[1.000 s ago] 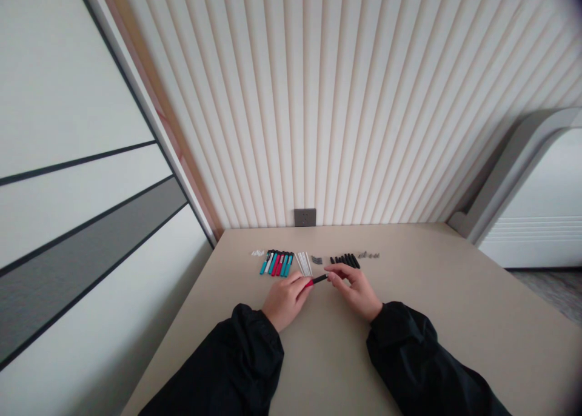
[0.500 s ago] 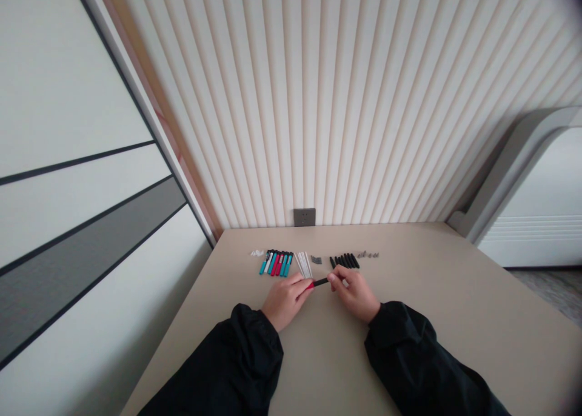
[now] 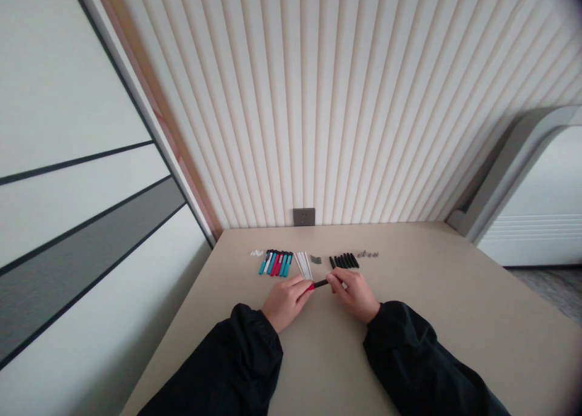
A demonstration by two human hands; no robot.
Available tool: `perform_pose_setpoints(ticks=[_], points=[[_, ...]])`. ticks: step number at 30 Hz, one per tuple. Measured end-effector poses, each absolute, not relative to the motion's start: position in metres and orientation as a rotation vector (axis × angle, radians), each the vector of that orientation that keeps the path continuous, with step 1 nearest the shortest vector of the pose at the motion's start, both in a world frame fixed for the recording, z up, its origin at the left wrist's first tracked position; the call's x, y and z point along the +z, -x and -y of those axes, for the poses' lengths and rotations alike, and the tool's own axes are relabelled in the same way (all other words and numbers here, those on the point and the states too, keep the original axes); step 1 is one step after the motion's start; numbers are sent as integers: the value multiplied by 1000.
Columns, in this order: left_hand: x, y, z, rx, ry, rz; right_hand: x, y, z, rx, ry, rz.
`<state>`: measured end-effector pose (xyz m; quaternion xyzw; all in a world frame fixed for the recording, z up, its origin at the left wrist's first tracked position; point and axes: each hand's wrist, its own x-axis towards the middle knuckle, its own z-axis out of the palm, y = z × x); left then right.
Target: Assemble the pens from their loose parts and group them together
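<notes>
A red and black pen (image 3: 321, 283) is stretched between my two hands above the tabletop. My left hand (image 3: 287, 299) is closed around its red end. The fingertips of my right hand (image 3: 352, 290) pinch the far black end; whether they hold a further small part there is hidden. Just beyond my left hand lie a row of teal, white and red pen barrels (image 3: 276, 263) with black ends, and several thin white refills (image 3: 302, 264). Beyond my right hand is a row of black pen caps or tubes (image 3: 344, 261).
On the beige table (image 3: 318, 367) lie small clear pieces (image 3: 257, 253) at the left, small grey pieces (image 3: 316, 259) in the middle and more grey bits (image 3: 368, 254) at the right. Behind it rises a ribbed wall (image 3: 309, 100) with a dark socket (image 3: 304, 216).
My right fingers have shifted very slightly left and down along the black end of the pen. My left hand keeps its hold, and the laid-out parts stay where they were.
</notes>
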<state>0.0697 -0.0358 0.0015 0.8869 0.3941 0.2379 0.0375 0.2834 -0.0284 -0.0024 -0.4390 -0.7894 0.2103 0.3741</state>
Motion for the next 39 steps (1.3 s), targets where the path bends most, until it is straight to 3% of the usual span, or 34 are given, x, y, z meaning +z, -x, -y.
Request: perform_pose_setpoints(ticks=[12,23,39], points=[[2,-69,36,797,-2726,-1201,-4,-280,32,712,1158,1972],[1,-66,33,791,-2705,-1203,-1,-286,27,606,1034,2090],[8,-60,28,840,-2964,-1227,0,-280,35,969,1062,2013]])
